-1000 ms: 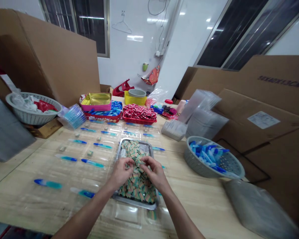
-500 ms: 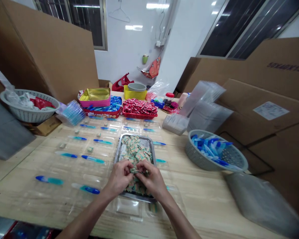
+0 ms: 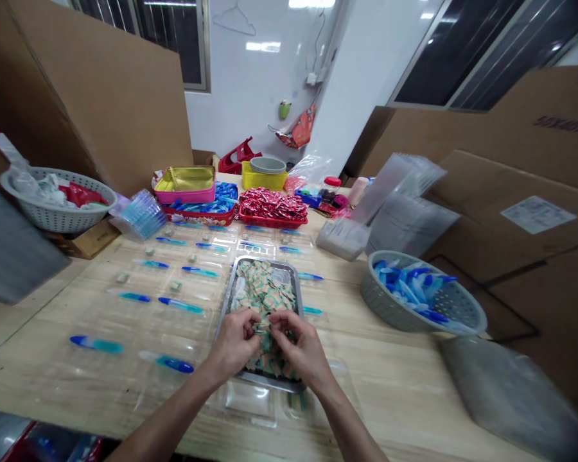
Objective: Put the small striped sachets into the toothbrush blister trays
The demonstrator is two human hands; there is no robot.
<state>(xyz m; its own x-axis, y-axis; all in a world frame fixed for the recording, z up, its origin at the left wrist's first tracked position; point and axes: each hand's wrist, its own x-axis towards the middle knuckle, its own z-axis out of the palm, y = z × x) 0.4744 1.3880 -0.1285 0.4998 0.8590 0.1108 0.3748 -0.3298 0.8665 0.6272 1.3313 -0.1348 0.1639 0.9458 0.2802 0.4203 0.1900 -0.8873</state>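
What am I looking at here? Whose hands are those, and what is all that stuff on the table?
The picture comes from a camera worn on a person's head, looking down, so the two bare arms reaching in from the bottom are that person's own. There is no machine. The left hand and right hand meet over a metal tray full of small striped packets, pinching a few between the fingertips. Around the tray, on the wooden table, lie clear plastic shells with blue pens in them. At right a grey basket holds more blue pens. Farther back sits a red tray of red wrapped pieces, with cardboard boxes around.
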